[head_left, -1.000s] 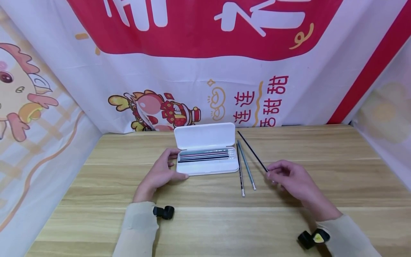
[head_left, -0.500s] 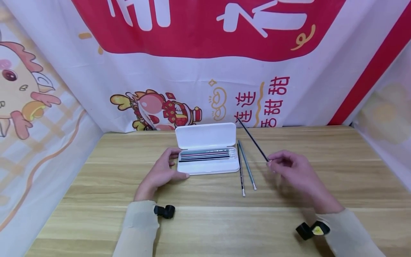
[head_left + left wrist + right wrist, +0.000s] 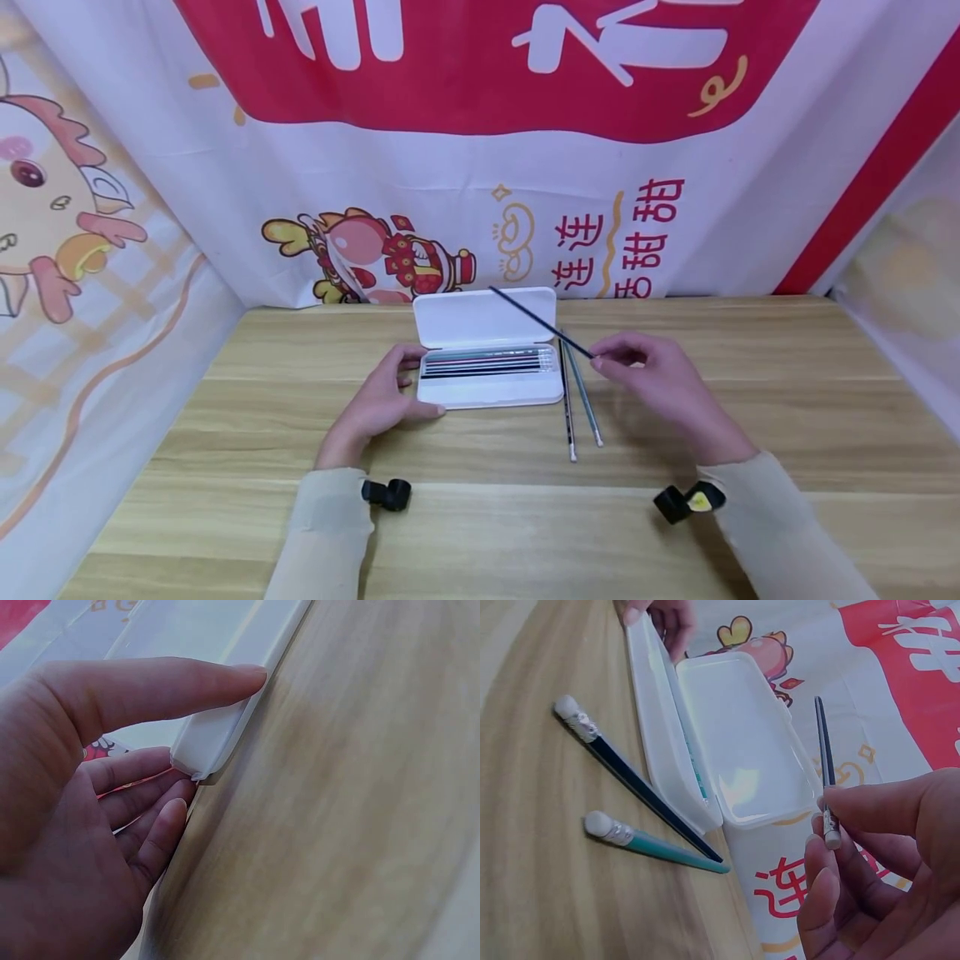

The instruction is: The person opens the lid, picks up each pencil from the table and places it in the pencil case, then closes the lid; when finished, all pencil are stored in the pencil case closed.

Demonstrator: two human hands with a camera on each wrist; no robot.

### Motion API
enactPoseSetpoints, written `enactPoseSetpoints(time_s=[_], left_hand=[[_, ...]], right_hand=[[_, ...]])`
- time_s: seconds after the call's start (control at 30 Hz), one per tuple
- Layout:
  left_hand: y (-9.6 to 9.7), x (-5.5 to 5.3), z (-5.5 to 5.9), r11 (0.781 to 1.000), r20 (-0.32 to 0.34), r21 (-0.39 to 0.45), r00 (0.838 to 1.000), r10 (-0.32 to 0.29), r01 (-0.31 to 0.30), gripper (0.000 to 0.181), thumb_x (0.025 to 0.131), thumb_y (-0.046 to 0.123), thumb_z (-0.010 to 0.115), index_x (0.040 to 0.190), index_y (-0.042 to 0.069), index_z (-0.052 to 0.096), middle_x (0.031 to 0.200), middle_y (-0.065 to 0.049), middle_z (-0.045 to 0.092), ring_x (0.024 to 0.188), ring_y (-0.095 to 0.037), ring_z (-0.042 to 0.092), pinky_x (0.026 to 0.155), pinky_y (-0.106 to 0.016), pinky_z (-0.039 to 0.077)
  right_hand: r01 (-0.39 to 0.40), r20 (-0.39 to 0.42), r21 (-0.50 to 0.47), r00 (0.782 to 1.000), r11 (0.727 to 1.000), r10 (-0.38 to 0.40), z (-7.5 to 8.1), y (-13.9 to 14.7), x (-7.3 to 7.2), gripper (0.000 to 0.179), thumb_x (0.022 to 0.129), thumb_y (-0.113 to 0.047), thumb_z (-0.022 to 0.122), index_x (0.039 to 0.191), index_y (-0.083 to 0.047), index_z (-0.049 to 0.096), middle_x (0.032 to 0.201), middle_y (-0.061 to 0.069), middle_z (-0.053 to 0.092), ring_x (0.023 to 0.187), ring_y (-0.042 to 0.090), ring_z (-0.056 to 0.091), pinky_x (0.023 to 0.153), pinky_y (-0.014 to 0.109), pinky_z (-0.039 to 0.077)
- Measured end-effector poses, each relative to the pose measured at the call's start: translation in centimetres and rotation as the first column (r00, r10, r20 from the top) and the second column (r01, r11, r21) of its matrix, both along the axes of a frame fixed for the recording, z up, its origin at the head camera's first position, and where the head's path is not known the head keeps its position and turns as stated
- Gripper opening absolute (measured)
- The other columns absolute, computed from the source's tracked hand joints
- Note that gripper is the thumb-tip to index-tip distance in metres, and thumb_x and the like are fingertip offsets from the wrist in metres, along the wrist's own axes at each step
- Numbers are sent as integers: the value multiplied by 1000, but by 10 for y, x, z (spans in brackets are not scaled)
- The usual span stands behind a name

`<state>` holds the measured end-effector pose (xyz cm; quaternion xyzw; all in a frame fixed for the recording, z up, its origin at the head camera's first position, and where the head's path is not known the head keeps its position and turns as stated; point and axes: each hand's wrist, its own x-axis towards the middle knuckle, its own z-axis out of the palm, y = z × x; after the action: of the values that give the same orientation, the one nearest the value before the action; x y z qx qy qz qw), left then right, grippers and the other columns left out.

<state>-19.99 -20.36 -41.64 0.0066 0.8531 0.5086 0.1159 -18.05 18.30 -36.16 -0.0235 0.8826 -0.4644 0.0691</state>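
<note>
A white pencil case [image 3: 487,392] lies on the table, its lid [image 3: 457,317] raised, with several pencils [image 3: 480,363] lined up inside. My left hand [image 3: 375,402] steadies the left end, thumb along the front edge and fingers around the corner; the left wrist view shows thumb and fingertips at the case wall [image 3: 217,735]. Between thumb and fingers, my right hand [image 3: 648,367] pinches a dark pencil [image 3: 532,316] near its eraser end. That pencil points up and left, overlapping the raised lid. Beside the case lie a black pencil [image 3: 641,787] and a green pencil [image 3: 664,847], both with white erasers.
The wooden table [image 3: 480,533] ends at a printed white and red cloth [image 3: 465,183] hanging behind the case. More printed cloth hangs at the left and right sides. Each wrist carries a small black camera.
My right hand has lifted the dark pencil off the table and carried it leftward, toward the case. The left hand keeps its place on the case.
</note>
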Motion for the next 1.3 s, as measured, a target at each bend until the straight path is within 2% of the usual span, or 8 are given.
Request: enactPoseSetpoints(time_s=[0.17, 0.47, 0.77, 1.13, 1.3], left_hand=[[0, -1, -1, 1000, -1, -14, 1000, -1, 1, 89, 78, 13, 96, 153, 19, 49, 159, -8, 51, 144, -33, 46, 127, -57, 35], [-1, -1, -2, 1000, 9, -9, 1000, 4, -4, 88, 79, 15, 96, 153, 19, 49, 160, -7, 50, 146, -32, 45, 128, -56, 34], [-1, -2, -2, 1000, 8, -9, 1000, 7, -7, 87, 78, 15, 96, 151, 20, 50, 159, -6, 51, 144, -33, 45, 127, -56, 35], [1, -2, -1, 1000, 6, -16, 1000, 7, -7, 88, 78, 14, 96, 151, 19, 49, 159, -7, 51, 145, -32, 45, 128, -55, 36], [0, -2, -1, 1000, 5, -16, 1000, 5, -5, 88, 78, 14, 96, 152, 20, 49, 159, -7, 51, 145, -32, 45, 128, -55, 35]], right_hand=[[-43, -31, -6, 999, 999, 42, -7, -9, -14, 22, 105, -25, 72, 124, -15, 78, 121, 8, 76, 111, 26, 64, 88, 34, 54], [-98, 10, 5, 995, 995, 98, -24, -28, -37, 18, 104, -19, 72, 120, -15, 79, 118, 10, 75, 106, 25, 64, 88, 33, 54], [-184, -34, 28, 982, 983, 185, -33, -46, -52, 16, 102, -13, 73, 116, -12, 80, 114, 7, 77, 103, 24, 66, 91, 38, 57], [-193, -74, 68, 977, 979, 198, -35, -63, -57, 13, 102, -10, 72, 111, -12, 82, 108, 7, 75, 99, 24, 63, 87, 36, 55], [-209, -100, 96, 971, 973, 218, -36, -67, -56, 13, 102, -10, 73, 110, -11, 83, 109, 7, 76, 99, 25, 63, 90, 39, 55]])
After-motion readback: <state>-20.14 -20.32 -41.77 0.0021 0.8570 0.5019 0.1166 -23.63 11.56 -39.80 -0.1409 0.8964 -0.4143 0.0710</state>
